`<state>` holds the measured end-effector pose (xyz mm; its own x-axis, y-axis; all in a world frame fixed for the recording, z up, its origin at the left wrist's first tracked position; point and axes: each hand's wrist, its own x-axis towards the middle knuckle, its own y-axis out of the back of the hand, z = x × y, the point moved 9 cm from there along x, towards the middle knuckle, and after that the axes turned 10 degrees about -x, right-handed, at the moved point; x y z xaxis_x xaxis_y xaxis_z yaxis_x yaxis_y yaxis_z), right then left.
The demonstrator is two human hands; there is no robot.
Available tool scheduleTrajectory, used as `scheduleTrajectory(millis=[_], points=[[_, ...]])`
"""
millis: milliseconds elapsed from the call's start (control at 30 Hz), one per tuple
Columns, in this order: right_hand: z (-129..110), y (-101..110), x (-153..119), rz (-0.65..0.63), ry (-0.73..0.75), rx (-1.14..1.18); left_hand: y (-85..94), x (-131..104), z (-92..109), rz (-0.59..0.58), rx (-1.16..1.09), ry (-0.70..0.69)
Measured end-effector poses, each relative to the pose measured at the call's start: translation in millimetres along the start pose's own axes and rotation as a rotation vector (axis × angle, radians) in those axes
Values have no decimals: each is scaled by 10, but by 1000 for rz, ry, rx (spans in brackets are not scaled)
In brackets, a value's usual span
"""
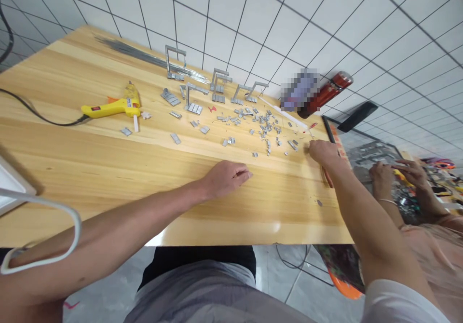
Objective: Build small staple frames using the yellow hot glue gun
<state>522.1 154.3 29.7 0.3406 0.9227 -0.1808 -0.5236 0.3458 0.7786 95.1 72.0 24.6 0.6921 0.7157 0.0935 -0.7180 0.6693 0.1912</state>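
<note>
My left hand (226, 178) rests on the wooden table (144, 168) near its middle, fingers curled together; what they hold, if anything, is too small to name. Over at the table's right side, my right hand (324, 152) is closed, its fingertips mostly hidden. Beside it lie a tool with orange-red handles (327, 177) and a thin red-tipped item (311, 126). Between and beyond my hands are scattered small grey pieces (266, 125). Behind them stand several grey frames on ribbed bases, one of them a tall frame (176, 62).
A yellow glue gun (114, 108) with a black cord lies at left. Long grey strips (133, 53) lie along the back. A red bottle (331, 90) stands by the tiled wall. A white cable (75, 222) crosses the lower left. At right, another person's hands (383, 181) work over another table.
</note>
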Motion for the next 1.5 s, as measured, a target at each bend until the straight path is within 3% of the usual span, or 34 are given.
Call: scheduleTrajectory(millis=[133,300,467,700,867,1033,1200,1333,1500], points=[[-25,49,3,-55,-40,-2,0,8,-7,13,0,-6],[52,253,-85,-68,-107,86,-14,17,-39,3,13,11],[25,568,-92,10,-92,282,-12,7,-34,-5,12,13],[-299,1022,231,234,-135,537,-3,2,-24,-17,9,9],[-439,1019,175,223,-130,512,13,10,-17,-5,1,16],[-410,854,-386,231,-42,528,-5,7,-41,-14,1,34],[-697,694,-855,187,84,508,1,-3,-44,-6,8,27],[-891,639,-924,202,117,444,14,-9,-26,6,7,28],[-868,523,-982,225,120,449,19,-10,-26,11,4,27]])
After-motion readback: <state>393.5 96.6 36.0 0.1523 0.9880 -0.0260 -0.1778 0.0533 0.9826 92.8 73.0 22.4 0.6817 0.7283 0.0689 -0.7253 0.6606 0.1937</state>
